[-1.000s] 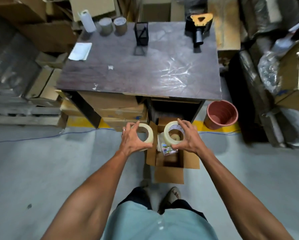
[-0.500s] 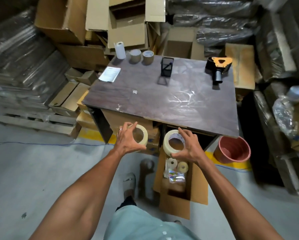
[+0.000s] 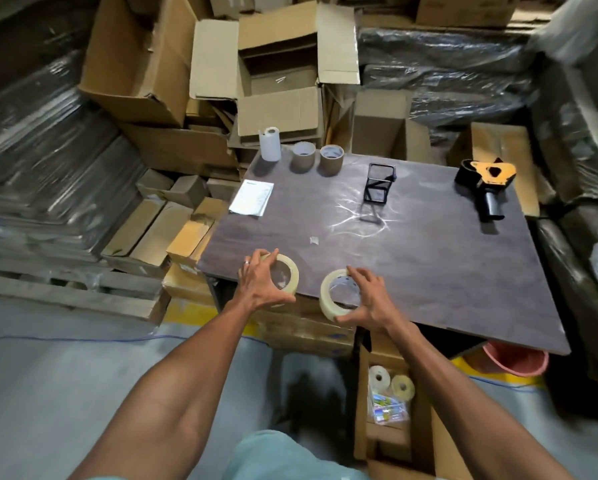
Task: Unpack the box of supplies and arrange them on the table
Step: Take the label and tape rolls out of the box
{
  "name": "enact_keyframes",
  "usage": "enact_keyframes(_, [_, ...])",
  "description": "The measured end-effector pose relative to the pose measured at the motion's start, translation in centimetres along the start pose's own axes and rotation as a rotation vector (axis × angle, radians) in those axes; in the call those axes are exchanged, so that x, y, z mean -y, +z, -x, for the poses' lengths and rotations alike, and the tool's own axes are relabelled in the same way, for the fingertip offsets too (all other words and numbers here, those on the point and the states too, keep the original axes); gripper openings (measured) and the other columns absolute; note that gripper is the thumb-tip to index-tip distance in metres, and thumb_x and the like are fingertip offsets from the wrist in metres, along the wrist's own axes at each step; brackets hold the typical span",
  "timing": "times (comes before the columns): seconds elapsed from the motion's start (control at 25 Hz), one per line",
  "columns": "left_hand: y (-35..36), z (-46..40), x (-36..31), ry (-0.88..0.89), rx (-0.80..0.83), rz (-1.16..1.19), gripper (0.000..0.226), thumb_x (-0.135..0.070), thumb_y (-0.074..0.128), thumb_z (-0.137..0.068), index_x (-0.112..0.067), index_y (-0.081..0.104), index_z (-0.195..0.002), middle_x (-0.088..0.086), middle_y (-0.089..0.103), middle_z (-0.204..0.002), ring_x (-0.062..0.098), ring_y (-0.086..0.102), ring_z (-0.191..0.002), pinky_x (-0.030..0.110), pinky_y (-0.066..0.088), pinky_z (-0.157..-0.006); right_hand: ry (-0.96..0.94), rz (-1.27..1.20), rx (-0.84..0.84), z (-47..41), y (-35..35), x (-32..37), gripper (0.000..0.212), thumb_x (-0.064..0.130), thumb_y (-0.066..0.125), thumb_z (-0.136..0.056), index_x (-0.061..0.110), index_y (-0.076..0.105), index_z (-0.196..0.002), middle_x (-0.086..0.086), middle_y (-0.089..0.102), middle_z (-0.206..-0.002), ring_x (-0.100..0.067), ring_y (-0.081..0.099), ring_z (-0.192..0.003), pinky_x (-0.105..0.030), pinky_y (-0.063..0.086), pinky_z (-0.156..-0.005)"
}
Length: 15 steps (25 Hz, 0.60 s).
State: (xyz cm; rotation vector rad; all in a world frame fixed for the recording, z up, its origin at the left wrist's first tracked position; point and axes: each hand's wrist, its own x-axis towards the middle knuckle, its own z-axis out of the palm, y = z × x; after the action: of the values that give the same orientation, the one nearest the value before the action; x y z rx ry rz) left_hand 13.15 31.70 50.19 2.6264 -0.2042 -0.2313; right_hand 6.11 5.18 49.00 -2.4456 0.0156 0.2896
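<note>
Fingers (image 3: 269, 259) of each hand curled round a tape roll (image 3: 288, 276) — left hand (image 3: 261, 285), right hand (image 3: 368, 299).

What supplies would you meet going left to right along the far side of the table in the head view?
White paper roll → first brown tape roll → second brown tape roll → black wire holder → yellow-and-black tape dispenser.

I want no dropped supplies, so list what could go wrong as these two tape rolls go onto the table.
1. The left hand and right hand hold their tape rolls right over the table's near edge; set down there, one could roll off.
2. The open box sits on the floor beside the person's feet, a likely trip hazard when stepping in.
</note>
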Motion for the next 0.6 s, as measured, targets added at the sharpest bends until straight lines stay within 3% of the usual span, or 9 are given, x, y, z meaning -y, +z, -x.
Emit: enact_keyframes(0.6, [-0.9,-12.5,7.1,0.010,0.145,-0.014,0.126,-0.063,0.078,-0.039,-0.023,0.035,-0.151,0.004,0.036,-0.139,0.031,0.039,-0.125,0.045,0.043,-0.105,0.098,0.016,-0.008,-13.5,3.5,5.7,0.125,0.051,0.086,-0.051,0.019,0.025,-0.156,-0.003,0.034,-0.148,-0.026,0.034,-0.133,-0.039,0.037,-0.112])
